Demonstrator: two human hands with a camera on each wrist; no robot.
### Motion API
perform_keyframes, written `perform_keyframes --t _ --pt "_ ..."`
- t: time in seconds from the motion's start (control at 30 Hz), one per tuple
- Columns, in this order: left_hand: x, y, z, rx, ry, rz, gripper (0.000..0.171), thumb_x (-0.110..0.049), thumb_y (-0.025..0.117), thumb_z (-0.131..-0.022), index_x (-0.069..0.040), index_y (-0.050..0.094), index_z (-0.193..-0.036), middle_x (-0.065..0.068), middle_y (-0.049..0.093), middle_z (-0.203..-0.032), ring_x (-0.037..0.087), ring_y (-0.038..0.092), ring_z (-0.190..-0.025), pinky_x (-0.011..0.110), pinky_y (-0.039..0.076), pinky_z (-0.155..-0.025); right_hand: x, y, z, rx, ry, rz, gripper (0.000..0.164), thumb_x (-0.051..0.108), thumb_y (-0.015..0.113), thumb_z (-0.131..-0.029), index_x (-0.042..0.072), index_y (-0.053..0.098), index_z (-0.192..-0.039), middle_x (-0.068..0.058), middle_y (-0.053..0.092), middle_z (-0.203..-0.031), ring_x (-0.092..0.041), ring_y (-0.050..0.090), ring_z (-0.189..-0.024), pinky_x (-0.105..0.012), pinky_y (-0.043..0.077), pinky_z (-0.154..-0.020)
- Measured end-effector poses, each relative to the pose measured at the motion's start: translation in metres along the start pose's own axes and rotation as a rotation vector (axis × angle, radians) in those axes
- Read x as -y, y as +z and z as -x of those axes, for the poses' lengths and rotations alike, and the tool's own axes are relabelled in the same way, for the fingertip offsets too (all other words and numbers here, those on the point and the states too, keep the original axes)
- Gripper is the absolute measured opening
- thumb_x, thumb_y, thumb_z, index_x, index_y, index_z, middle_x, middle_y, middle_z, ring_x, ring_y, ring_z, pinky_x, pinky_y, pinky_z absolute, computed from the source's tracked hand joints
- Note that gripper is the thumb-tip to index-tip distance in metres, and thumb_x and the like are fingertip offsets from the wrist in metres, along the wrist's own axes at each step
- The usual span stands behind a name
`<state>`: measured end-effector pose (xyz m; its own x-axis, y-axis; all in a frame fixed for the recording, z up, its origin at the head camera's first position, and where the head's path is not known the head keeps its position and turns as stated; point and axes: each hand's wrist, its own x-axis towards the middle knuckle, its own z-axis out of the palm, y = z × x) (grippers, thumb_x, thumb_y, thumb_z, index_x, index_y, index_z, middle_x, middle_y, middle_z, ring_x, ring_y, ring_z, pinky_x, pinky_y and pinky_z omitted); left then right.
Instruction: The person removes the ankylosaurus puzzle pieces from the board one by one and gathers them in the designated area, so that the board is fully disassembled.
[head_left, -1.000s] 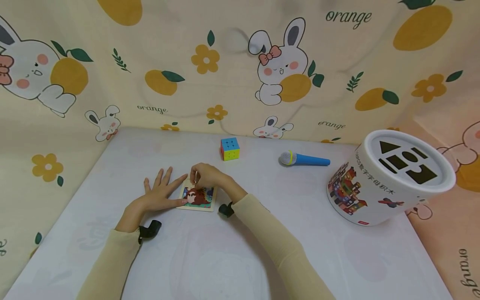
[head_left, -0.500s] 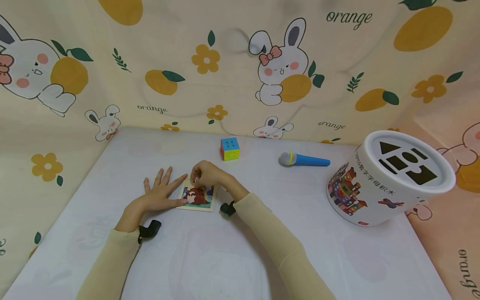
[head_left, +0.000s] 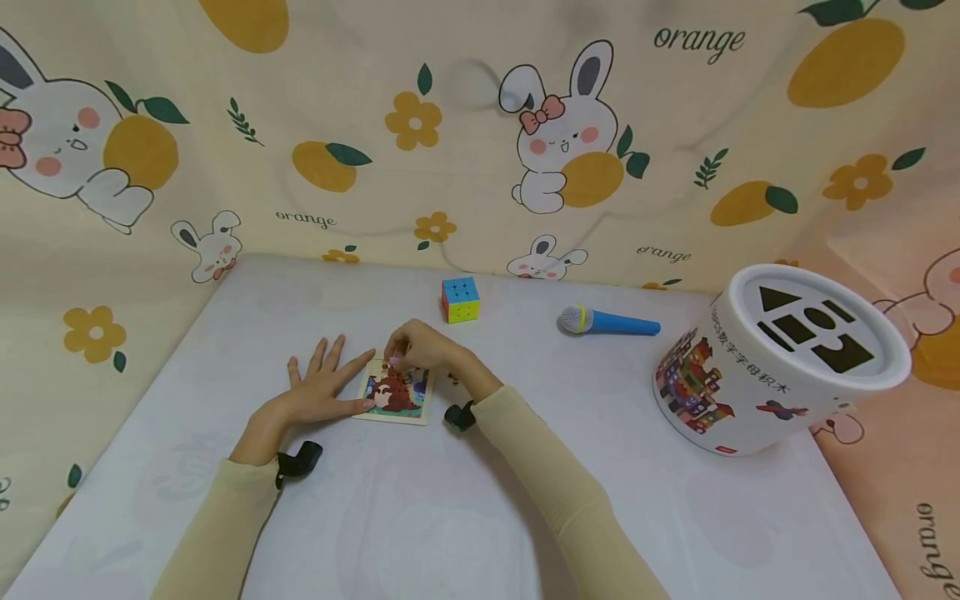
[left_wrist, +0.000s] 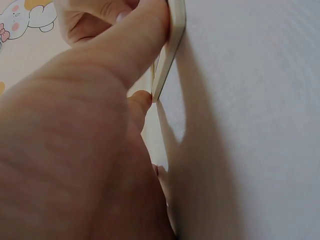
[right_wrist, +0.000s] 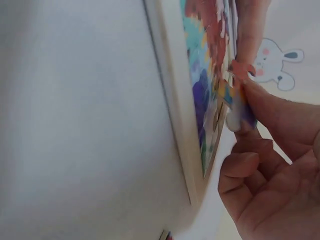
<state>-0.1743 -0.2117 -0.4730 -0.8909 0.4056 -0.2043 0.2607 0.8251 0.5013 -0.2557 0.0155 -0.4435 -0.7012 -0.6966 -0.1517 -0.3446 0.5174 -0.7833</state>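
Note:
A small wooden jigsaw puzzle (head_left: 401, 400) with a pale frame and a brown animal picture lies left of centre on the table. My left hand (head_left: 318, 393) has its fingers spread beside it, thumb on its lower left corner. In the left wrist view that thumb presses near the board's pale edge (left_wrist: 172, 55). Over the top edge my right hand (head_left: 422, 346) pinches a puzzle piece (right_wrist: 241, 102) between thumb and fingers. The right wrist view shows this piece, coloured red, yellow and purple, close over the picture. Curled fingers hide part of the puzzle's upper edge.
A small dark-and-yellow thing (head_left: 453, 378) lies by the right wrist. Behind stand a coloured cube puzzle (head_left: 461, 300) and a blue toy microphone (head_left: 611, 320). On the right is a large white tub (head_left: 780, 367) with shaped holes in its lid. A printed cloth (head_left: 465, 167) hangs behind the table.
The right hand has shifted slightly up and right, and the pinched piece and more of the picture's top now show. The left hand has stayed in place.

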Motion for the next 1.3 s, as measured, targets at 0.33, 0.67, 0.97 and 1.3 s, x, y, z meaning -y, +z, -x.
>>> perform_keyframes --t 0.33,0.67,0.97,1.3 --pt "0.000 0.000 0.000 0.002 -0.005 -0.016 0.090 -0.063 0.063 -0.088 -0.022 0.025 -0.159 0.029 -0.009 -0.162 0.052 -0.017 -0.145 0.078 -0.018 -0.098 -0.009 -0.024 0.018 -0.065 -0.018 -0.046 0.017 0.006 0.072 -0.091 0.001 0.072 -0.108 -0.006 0.062 -0.081 -0.016 0.054 -0.074 -0.022 0.047 -0.063" --pt "0.000 0.001 0.000 -0.007 -0.002 -0.009 0.090 -0.060 0.065 -0.088 -0.021 0.026 -0.159 0.029 -0.008 -0.162 0.051 -0.017 -0.145 0.078 -0.019 -0.098 -0.042 -0.050 0.058 -0.033 0.045 -0.084 0.011 0.005 0.071 -0.092 0.000 0.066 -0.100 -0.004 0.059 -0.070 -0.014 0.050 -0.057 -0.023 0.042 -0.054" --pt "-0.001 0.000 0.002 -0.011 0.008 0.001 0.089 -0.058 0.065 -0.089 -0.020 0.026 -0.159 0.029 -0.008 -0.162 0.052 -0.016 -0.145 0.078 -0.019 -0.098 -0.065 -0.064 0.087 0.012 0.078 -0.082 0.009 0.002 0.069 -0.092 -0.002 0.067 -0.100 -0.004 0.060 -0.071 -0.014 0.055 -0.057 -0.025 0.047 -0.055" --pt "-0.001 0.000 0.001 -0.010 0.012 -0.011 0.089 -0.059 0.064 -0.089 -0.021 0.025 -0.159 0.028 -0.008 -0.162 0.052 -0.016 -0.145 0.078 -0.018 -0.098 -0.076 -0.071 0.100 0.041 0.089 -0.054 0.009 0.001 0.068 -0.092 -0.002 0.068 -0.101 -0.003 0.060 -0.071 -0.014 0.055 -0.057 -0.024 0.048 -0.057"
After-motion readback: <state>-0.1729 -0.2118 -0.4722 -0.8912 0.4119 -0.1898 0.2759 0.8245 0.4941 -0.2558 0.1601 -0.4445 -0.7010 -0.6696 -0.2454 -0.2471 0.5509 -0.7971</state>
